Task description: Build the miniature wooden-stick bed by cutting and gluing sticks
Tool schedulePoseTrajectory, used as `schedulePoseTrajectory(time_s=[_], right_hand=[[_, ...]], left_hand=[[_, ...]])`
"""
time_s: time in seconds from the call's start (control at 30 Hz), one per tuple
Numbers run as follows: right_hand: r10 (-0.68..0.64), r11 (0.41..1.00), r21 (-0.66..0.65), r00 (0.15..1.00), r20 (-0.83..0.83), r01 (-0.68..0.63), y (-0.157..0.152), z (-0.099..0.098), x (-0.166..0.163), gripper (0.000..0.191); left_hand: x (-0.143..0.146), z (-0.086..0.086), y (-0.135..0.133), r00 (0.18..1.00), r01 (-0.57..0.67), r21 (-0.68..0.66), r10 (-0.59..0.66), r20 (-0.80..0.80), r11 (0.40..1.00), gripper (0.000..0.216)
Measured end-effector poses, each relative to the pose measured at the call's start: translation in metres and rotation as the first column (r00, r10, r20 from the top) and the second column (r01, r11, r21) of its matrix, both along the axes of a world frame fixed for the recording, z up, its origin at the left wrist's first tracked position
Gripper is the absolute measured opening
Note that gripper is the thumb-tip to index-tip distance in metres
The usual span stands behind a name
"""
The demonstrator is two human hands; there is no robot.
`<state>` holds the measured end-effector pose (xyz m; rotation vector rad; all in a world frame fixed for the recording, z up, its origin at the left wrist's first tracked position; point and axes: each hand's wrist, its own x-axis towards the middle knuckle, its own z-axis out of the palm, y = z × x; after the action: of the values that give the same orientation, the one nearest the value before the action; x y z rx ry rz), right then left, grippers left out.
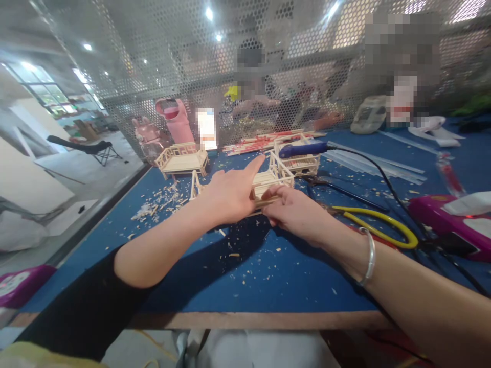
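A miniature bed-like frame built of thin pale wooden sticks rests on the blue table top, in front of me. My left hand lies across its left and middle part, one finger stretched out and the others curled down on it, partly hidden. At its front edge my right hand has its fingers closed on the sticks. A slanted stick end shows left of my left hand. Behind the frame, a blue-handled corded tool lies across another small stick model.
A finished-looking stick bench stands back left. Yellow-handled pliers, a purple device and clear glue sticks lie right. Red-tipped sticks are at the mesh screen; people are behind it. Wood scraps litter the table.
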<state>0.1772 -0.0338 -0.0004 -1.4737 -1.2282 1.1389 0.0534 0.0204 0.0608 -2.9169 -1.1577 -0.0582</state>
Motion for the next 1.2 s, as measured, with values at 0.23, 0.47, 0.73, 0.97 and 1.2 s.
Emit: schedulePoseTrajectory(time_s=[0.23, 0.47, 0.73, 0.97, 1.2], right_hand=[[0.032, 0.999, -0.021, 0.990, -0.138, -0.035, -0.003, 0.004, -0.003, 0.019], [0.063, 0.991, -0.094, 0.942, -0.330, -0.099, -0.001, 0.006, 0.000, 0.013], [0.049, 0.992, -0.090, 0.927, -0.372, -0.088, 0.000, 0.007, 0.002, 0.012], [0.020, 0.998, -0.042, 0.945, -0.326, -0.036, -0.001, 0.009, -0.002, 0.031], [0.058, 0.998, -0.012, 0.952, -0.301, -0.064, -0.003, 0.012, -0.005, 0.035]], left_hand=[[-0.002, 0.004, 0.000, 0.998, 0.002, -0.092, 0.003, 0.055, 0.996, 0.087], [-0.003, 0.004, 0.001, 0.997, 0.015, -0.093, -0.007, 0.082, 0.996, 0.084], [-0.006, 0.002, -0.001, 0.998, 0.021, -0.030, -0.019, 0.064, 0.999, 0.076], [-0.007, -0.002, 0.001, 0.993, 0.046, -0.052, -0.040, 0.109, 0.998, 0.080], [-0.007, -0.003, 0.001, 0.994, -0.001, -0.021, 0.003, 0.108, 1.000, 0.077]])
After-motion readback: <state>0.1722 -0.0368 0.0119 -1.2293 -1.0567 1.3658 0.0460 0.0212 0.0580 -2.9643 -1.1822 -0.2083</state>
